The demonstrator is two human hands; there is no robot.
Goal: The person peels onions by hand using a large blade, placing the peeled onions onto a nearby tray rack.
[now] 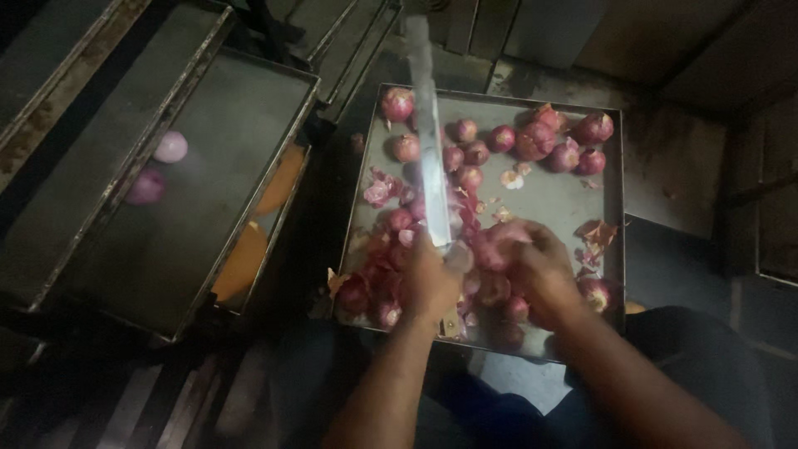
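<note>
In the lower middle of the frame, the person's left hand [428, 283] is closed around the handle of a long knife [431, 141], whose pale blade points up toward the top of the frame, blurred by motion. Just to its right, the right hand [536, 270] curls its fingers around a red onion [499, 241], pressing it down among the others on the metal tray [549, 195] that fills the centre of the picture.

Judging from how things lie, the peeling is under way but far from finished. Two peeled onions [170, 147], pale pink and smooth, sit alone on the larger dark tray [208, 175] at the left of the frame. Loose skins [594, 235] are scattered over the middle and right edge of the central tray. About ten unpeeled onions [532, 140] are lined along the upper part of that tray, and a heap nearer the hands holds roughly another ten, though skins and onions blend there and an exact count cannot be made. Under the left tray two orange shapes [241, 262] show; what they are cannot be told.
</note>
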